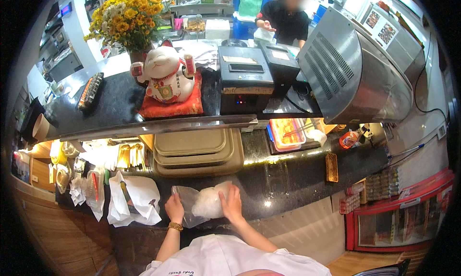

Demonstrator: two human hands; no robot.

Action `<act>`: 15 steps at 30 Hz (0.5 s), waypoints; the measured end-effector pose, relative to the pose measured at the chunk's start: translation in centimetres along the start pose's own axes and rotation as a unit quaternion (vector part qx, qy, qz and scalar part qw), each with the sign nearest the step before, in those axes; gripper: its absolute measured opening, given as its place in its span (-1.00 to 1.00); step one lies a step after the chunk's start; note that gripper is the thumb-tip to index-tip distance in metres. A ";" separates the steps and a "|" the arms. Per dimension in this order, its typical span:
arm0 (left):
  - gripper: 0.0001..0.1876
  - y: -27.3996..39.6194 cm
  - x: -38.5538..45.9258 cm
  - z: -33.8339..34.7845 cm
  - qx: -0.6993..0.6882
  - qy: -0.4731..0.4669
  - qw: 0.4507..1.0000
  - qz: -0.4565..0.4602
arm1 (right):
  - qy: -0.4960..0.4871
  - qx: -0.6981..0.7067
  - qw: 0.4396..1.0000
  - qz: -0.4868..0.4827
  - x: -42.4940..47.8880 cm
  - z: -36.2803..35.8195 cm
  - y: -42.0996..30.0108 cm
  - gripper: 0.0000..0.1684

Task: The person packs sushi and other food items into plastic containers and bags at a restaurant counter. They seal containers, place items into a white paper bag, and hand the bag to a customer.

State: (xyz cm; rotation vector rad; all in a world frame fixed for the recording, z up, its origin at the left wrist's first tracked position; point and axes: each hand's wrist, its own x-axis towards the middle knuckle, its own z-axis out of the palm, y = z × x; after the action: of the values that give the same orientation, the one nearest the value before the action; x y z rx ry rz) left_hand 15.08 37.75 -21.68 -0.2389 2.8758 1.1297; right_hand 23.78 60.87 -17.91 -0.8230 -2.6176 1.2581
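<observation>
A clear plastic bag with white contents point(209, 204) lies at the front edge of the black counter point(248, 189). My left hand point(175, 208), with a beaded bracelet at the wrist, pinches the flat, empty-looking end of the bag. Against the full end rests my right hand point(231, 204), its fingers spread over the plastic. What the white contents are cannot be told. Left of my hands sits a white paper or plastic package point(144, 196). Behind the bag is a stack of tan trays point(198, 168), and to the right a clear plastic container point(276, 178).
On the raised shelf stand a lucky cat figure point(162, 74), a vase of yellow flowers point(131, 16) and black printers point(245, 67). A metal-housed machine point(338, 67) is at right. A small wicker basket point(332, 167) lies on the counter. Another person point(288, 20) stands beyond the shelf.
</observation>
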 end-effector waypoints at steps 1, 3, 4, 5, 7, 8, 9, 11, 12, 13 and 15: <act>-0.49 -0.8 -0.3 0.4 -0.021 0.006 1.000 0.003 | -0.011 0.026 0.999 0.015 0.1 0.2 0.6 -0.22; -0.49 -2.0 0.7 1.8 -0.018 0.017 0.999 0.033 | -0.043 0.077 0.994 0.058 1.4 0.7 2.1 -0.20; -0.51 -2.6 1.3 2.6 -0.101 0.030 0.994 0.036 | -0.050 0.130 0.988 0.069 2.2 1.0 2.2 -0.16; -0.54 -3.2 1.8 2.7 -0.083 0.005 0.996 0.037 | -0.012 0.142 0.989 0.043 2.4 1.4 2.3 -0.17; -0.55 -0.2 1.5 0.7 -0.059 -0.066 0.996 0.010 | -0.003 0.165 0.986 0.022 2.2 0.5 2.0 -0.33; -0.54 1.0 0.5 -0.2 -0.081 -0.039 0.996 0.009 | -0.004 0.142 0.990 0.015 1.8 -0.3 1.5 -0.46; -0.52 1.1 0.4 -0.1 -0.130 -0.020 0.991 -0.007 | 0.059 0.123 0.990 -0.025 2.0 1.3 4.3 -0.52; -0.50 -0.3 -0.3 0.3 -0.154 -0.018 0.988 -0.014 | 0.005 0.164 0.985 0.050 1.2 0.3 4.0 -0.52; -0.50 -0.5 -1.3 0.2 -0.153 -0.025 0.988 -0.024 | -0.007 0.172 0.981 0.086 0.1 -0.6 3.6 -0.51; -0.50 -0.5 -1.2 0.3 -0.154 -0.031 0.987 -0.027 | 0.011 0.131 0.989 0.064 0.4 -1.1 3.0 -0.51; -0.50 -0.8 -1.9 0.1 -0.143 -0.042 0.988 -0.041 | 0.066 -0.006 0.997 -0.030 0.5 -2.9 1.8 -0.50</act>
State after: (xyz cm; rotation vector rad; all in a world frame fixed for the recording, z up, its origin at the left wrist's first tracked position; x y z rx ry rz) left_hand 17.08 37.42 -22.12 -0.3076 2.5988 1.4940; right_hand 25.11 64.07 -17.47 -0.7944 -2.5280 1.1321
